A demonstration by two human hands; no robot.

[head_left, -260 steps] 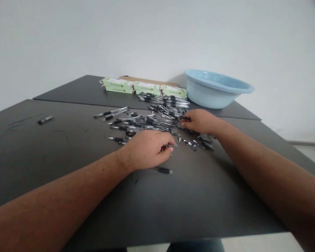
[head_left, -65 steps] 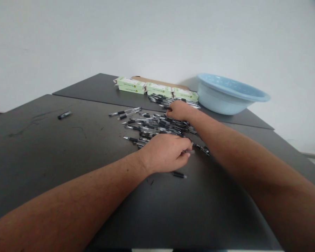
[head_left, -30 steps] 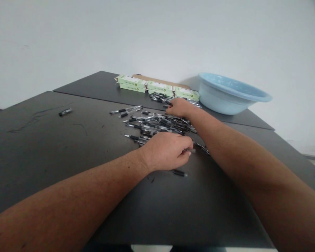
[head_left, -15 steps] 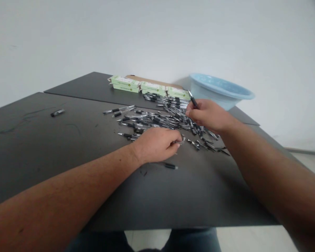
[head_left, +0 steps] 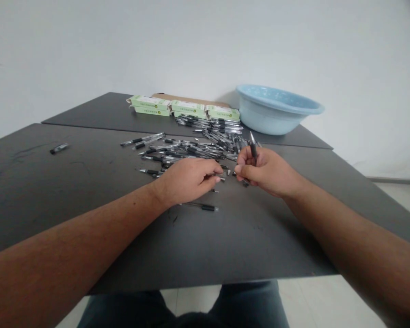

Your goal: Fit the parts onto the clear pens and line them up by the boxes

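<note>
You're gripping a slim black-and-silver pen, tip up, in your right hand. Left hand resting half-closed, contents unclear; loose clear-plastic, black-gripped pens lying beyond.

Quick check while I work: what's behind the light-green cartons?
A brown panel shows just above the light-green cartons, with the white wall beyond. The cartons cover its lower part and anything low behind them.

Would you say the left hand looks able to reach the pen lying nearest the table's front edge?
Probably yes: the pen lies close to the left hand, with its dark end uncovered; whether that hand holds anything is unclear.
</note>
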